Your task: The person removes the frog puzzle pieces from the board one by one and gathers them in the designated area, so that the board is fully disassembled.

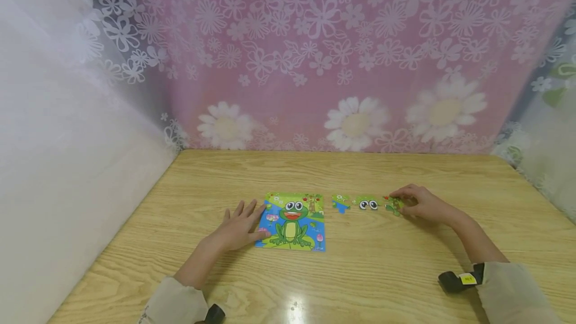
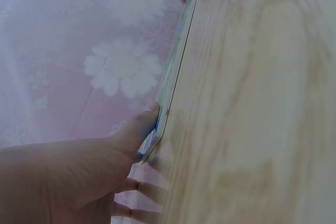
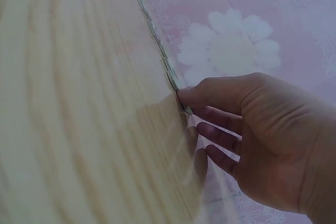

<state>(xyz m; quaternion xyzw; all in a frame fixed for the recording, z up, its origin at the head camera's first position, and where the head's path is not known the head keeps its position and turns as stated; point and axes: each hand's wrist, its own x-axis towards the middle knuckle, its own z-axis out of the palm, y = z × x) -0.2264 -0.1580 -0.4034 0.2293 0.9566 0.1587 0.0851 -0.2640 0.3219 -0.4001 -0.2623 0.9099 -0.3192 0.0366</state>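
While the left hand (image 1: pixel 238 226), fingers spread, touches the frog puzzle (image 1: pixel 292 226) at left, the right hand (image 1: pixel 420 205) pinches the rightmost jigsaw piece (image 1: pixel 390 206): best kept flat.

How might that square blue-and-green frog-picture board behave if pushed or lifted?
The square blue-and-green frog-picture board is probably stiff: its edge looks straight in the left wrist view. It is likely light, being thin. Lying flat on the yellowish wood-grain table, it would probably slide rather than tip.
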